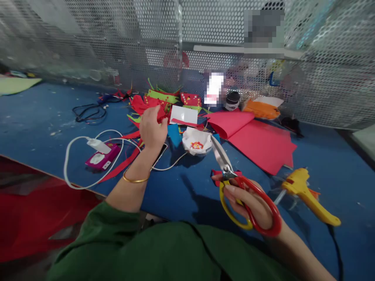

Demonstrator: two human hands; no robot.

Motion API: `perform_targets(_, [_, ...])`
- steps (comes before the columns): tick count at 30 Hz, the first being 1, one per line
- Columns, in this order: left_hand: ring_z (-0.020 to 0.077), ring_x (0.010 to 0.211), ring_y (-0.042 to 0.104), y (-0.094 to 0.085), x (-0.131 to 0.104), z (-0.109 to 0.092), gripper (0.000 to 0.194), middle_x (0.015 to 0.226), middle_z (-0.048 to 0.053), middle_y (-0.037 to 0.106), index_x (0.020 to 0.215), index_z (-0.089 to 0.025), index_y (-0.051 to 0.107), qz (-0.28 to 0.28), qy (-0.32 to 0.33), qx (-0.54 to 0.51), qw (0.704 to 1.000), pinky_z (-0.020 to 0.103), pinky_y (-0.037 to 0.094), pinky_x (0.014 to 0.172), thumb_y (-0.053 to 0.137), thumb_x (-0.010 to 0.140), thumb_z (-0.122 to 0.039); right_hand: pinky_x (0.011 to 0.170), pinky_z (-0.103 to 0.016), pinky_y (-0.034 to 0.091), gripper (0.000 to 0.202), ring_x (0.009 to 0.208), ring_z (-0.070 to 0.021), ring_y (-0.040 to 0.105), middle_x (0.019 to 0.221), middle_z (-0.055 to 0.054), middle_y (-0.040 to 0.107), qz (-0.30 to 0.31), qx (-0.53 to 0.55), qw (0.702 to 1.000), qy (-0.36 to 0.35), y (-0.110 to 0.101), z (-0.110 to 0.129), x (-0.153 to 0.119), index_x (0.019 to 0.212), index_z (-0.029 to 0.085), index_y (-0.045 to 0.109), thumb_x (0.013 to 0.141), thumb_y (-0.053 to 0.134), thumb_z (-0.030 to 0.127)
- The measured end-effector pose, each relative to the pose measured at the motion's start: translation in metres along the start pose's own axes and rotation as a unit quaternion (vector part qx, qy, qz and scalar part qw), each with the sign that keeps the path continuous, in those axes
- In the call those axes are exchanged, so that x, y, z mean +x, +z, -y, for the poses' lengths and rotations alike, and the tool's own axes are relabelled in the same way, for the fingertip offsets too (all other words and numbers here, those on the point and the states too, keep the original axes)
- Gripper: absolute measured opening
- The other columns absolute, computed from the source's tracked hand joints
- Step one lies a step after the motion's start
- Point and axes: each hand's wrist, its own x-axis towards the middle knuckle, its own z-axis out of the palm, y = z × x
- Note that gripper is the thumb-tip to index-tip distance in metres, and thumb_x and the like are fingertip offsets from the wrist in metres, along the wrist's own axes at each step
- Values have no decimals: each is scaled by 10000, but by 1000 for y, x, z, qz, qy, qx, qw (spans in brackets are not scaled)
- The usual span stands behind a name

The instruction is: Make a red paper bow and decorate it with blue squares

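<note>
With left hand [152, 128] (grip indeterminable) left of white bowl [188, 134], clasped scissors [226, 170] in right hand [259, 205], with red strips [124, 166] apparently cut, sheets [260, 144] remaining.

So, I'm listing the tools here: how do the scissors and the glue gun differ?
The right hand holds the scissors; the glue gun lies unheld. The scissors' handle loops are red and yellow; the glue gun is mostly yellow. The glue gun has a black cord; the scissors have none. Both have yellow parts.
</note>
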Motion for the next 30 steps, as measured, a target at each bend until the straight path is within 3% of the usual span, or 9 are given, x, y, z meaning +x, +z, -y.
perform_targets(2, [238,1004,675,-9,-23,-25,212,1045,106,749,1027,-166,740,15,31,-105,994,370,514,923,614,878,-250,400,-220,206,344,378,-37,316,563,90,406,4,31,999,-4,1,-3,3,1157,167,659,927,618,420])
perform_targets(3, [210,868,687,-14,-36,-38,202,921,86,757,931,-168,749,76,13,-174,982,337,537,819,619,888,-317,396,-222,198,340,378,-35,318,574,88,412,4,47,999,-3,1,-4,4,1146,160,662,919,626,411])
perform_targets(5, [178,740,680,-20,-57,-62,262,801,68,752,855,-172,752,263,-53,-302,915,287,527,671,630,881,-402,389,-226,192,338,377,-34,319,592,82,433,6,70,998,-4,3,-5,6,1119,148,662,908,637,410])
perform_targets(7, [167,760,692,-21,-71,-76,248,859,66,767,922,-187,764,401,-107,-385,825,255,511,628,662,852,-402,389,-231,193,331,378,-33,322,607,76,455,10,74,997,-12,4,-5,7,1093,144,655,904,640,415])
perform_targets(10, [158,751,699,-13,-81,-82,226,837,58,763,888,-178,760,463,-161,-458,742,253,527,662,755,774,-373,391,-230,190,259,372,-32,318,586,78,459,7,59,998,-28,6,-5,7,945,162,639,901,645,417])
perform_targets(14, [153,626,692,-3,-84,-71,276,708,43,726,809,-149,729,490,-228,-492,683,262,531,613,819,723,-396,389,-228,202,376,355,-43,306,465,87,390,21,32,998,-44,7,-6,9,649,196,501,911,618,439])
perform_targets(18, [122,599,671,-1,-89,-63,283,715,42,727,853,-151,742,514,-236,-480,671,196,431,511,827,722,-387,369,-223,171,370,336,-28,283,510,89,419,49,60,997,-29,7,-7,13,654,197,490,887,630,449])
perform_targets(25, [98,532,589,2,-93,-64,287,605,18,665,681,-146,704,449,-299,-468,700,204,423,492,863,665,-384,379,-230,158,369,337,-25,291,492,82,419,32,76,995,-54,7,-9,17,634,181,517,901,615,414])
perform_targets(30, [89,558,603,4,-90,-61,253,685,36,693,748,-143,758,374,-313,-478,730,184,413,479,825,713,-384,404,-231,283,174,350,-54,341,485,98,477,-126,83,971,-185,9,-11,18,923,193,639,874,657,359])
